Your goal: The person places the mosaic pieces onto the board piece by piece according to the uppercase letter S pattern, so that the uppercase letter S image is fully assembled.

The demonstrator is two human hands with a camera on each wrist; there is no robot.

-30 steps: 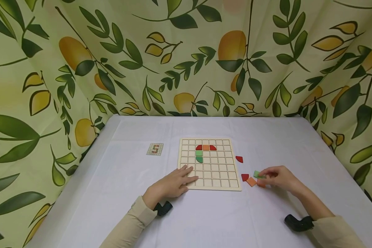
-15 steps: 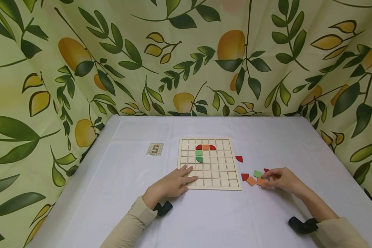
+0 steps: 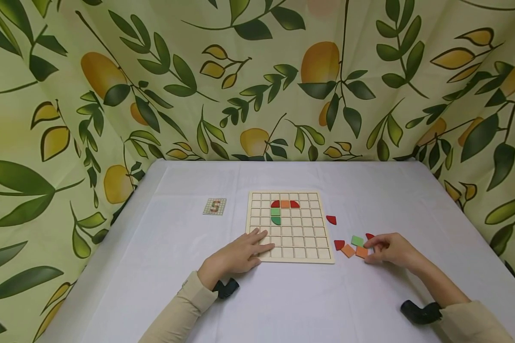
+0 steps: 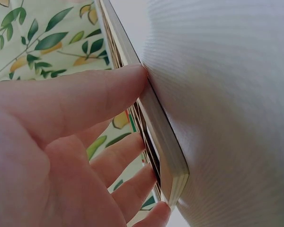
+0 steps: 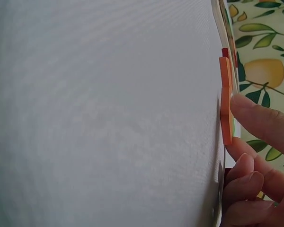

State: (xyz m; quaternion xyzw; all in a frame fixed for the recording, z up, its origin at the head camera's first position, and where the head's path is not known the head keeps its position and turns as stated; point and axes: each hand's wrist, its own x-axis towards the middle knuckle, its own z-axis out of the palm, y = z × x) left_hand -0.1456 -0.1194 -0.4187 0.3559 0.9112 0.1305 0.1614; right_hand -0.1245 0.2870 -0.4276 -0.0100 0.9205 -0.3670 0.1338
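Note:
My left hand (image 3: 235,255) rests with spread fingers on the near left corner of the wooden grid board (image 3: 302,238). In the left wrist view its thumb (image 4: 104,94) lies against the board's edge. Red, orange and green tiles form a hooked shape on the grid, with an orange square (image 3: 285,204) along its top. Right of the board, my right hand (image 3: 390,248) pinches another orange square tile (image 3: 361,252) between thumb and index finger at its right side. The other fingers (image 5: 248,184) curl below, seen in the right wrist view.
Beside the held tile lie a light green square (image 3: 357,240), a second orange square (image 3: 348,251) and a red quarter-round (image 3: 339,245). Another red piece (image 3: 369,236) is partly behind the right hand; one more (image 3: 331,220) lies farther back. A pattern card (image 3: 214,206) sits left of the board.
My right hand has shifted slightly right and toward me, off the light green square and onto the orange one. A red piece behind it has come into view. The left hand stays still.

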